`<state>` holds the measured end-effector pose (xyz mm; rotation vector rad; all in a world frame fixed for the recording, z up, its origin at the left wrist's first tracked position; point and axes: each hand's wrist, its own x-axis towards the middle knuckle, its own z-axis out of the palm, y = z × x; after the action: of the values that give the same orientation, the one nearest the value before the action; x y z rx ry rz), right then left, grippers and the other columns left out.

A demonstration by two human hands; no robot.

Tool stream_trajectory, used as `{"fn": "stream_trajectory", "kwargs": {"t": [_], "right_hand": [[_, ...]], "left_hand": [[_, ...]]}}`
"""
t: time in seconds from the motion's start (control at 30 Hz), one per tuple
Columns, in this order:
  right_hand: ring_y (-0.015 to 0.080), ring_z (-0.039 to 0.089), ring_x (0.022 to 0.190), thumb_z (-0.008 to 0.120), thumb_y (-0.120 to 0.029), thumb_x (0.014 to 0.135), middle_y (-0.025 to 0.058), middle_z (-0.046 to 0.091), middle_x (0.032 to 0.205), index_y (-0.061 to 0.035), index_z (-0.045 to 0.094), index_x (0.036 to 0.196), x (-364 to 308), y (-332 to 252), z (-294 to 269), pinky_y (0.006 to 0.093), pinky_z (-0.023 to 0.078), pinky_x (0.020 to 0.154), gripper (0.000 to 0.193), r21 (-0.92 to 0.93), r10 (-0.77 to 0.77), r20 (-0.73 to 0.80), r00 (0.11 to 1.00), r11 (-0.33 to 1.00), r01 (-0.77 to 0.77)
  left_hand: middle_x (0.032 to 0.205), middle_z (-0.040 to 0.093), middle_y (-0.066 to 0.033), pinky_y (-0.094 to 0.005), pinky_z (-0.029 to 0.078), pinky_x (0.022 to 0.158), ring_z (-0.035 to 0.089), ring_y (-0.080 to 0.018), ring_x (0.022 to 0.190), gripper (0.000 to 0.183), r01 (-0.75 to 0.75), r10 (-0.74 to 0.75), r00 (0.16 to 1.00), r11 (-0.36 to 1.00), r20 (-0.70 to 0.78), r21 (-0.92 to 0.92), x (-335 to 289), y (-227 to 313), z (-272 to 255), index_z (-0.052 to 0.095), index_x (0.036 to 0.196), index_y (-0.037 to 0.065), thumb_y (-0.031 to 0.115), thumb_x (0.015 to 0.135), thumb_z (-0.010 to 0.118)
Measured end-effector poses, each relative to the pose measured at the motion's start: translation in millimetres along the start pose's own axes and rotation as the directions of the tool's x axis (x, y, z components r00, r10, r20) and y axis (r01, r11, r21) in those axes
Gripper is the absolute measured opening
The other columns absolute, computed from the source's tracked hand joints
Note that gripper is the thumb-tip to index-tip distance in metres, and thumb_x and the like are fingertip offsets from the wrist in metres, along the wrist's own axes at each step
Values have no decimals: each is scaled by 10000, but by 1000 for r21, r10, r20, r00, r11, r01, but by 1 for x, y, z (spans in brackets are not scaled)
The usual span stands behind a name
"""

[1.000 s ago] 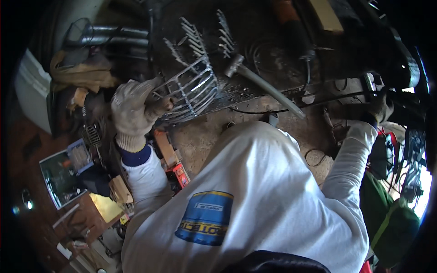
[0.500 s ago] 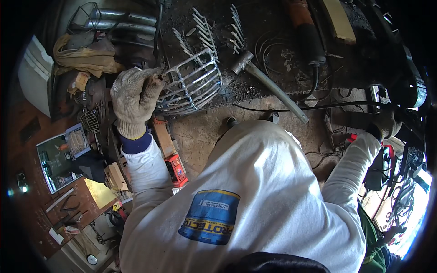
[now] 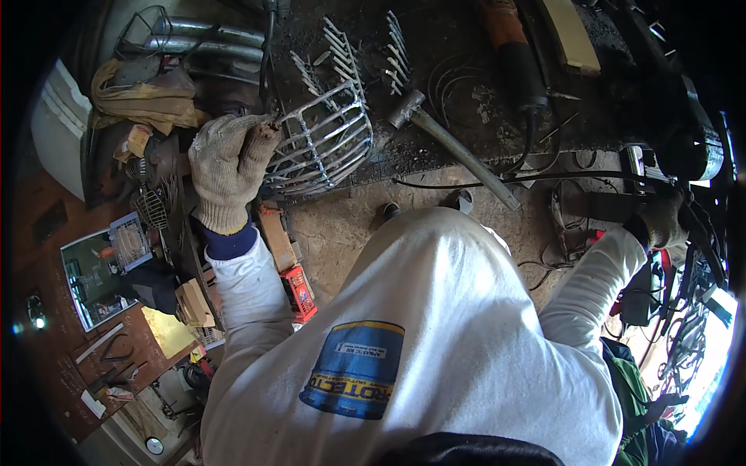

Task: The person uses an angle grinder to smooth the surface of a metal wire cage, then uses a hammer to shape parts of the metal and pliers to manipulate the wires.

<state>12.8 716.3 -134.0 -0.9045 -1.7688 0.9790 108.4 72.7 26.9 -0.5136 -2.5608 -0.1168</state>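
Observation:
Both of my hands wear knitted work gloves. My left hand point(image 3: 231, 167) is closed at the left edge of a welded metal rod basket point(image 3: 330, 144), its dirty fingertips curled against the rim. The basket lies tilted at the front edge of the dark workbench. Far to the right, my right hand point(image 3: 663, 219) is closed, next to dark, cable-like shapes. Shadow hides what its fingers hold. A hammer point(image 3: 458, 151) lies beside the basket, its handle jutting over the bench edge.
Ribbed metal strips point(image 3: 396, 54) and an angle grinder point(image 3: 515, 58) lie on the workbench point(image 3: 474, 101). A black cable point(image 3: 482, 186) runs along its front edge. Low on the left stand a red box point(image 3: 298, 291) and a brown board point(image 3: 47, 342) with tools.
My right hand has shifted slightly to the right, and the dark shape beside it now shows lower. The bench items appear a little further left. My left hand stays at the basket.

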Motion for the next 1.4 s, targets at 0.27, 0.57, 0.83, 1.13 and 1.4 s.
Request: {"fn": "stream_trajectory", "kwargs": {"t": [0.27,0.57,0.83,1.13,1.4], "right_hand": [[260,708,933,720,-74,852,151,722,1046,-21,687,1029,18,-21,-57,398,584,797,188,79,-441,60,895,896,436],[201,678,750,635,-237,966,99,681,833,-6,639,990,-120,-89,-128,321,535,666,233,385,-609,317,727,783,488],[113,599,579,646,-161,965,89,692,879,-40,571,1259,-262,-99,-193,233,432,478,327,499,-64,544,836,826,-262],[182,665,780,670,95,825,95,686,995,-39,576,1204,-375,-116,-218,327,563,670,412,362,66,771,633,773,-521],[226,709,988,812,-67,738,111,714,1063,-2,633,1144,-395,-95,-203,342,565,864,449,311,-160,851,501,921,-235]], "left_hand": [[831,708,-115,-431,538,697,678,-337,771,245,18,-16,999,999,36,-51,6,-2,1,735,916,80,324,896,727],[821,718,-106,-405,552,689,697,-310,779,315,-14,11,1000,993,-27,-118,3,-1,-2,742,914,81,395,898,725],[794,688,-111,-393,553,663,698,-295,753,667,1,11,997,989,74,-148,-16,11,-17,737,965,58,700,791,682],[805,728,-112,-375,579,625,715,-289,705,608,-72,68,995,996,-67,-58,-37,13,-11,738,909,66,659,778,721],[790,697,-87,-385,548,619,684,-264,696,614,-47,47,999,998,1,50,-41,25,-18,731,941,49,646,797,723]]}}
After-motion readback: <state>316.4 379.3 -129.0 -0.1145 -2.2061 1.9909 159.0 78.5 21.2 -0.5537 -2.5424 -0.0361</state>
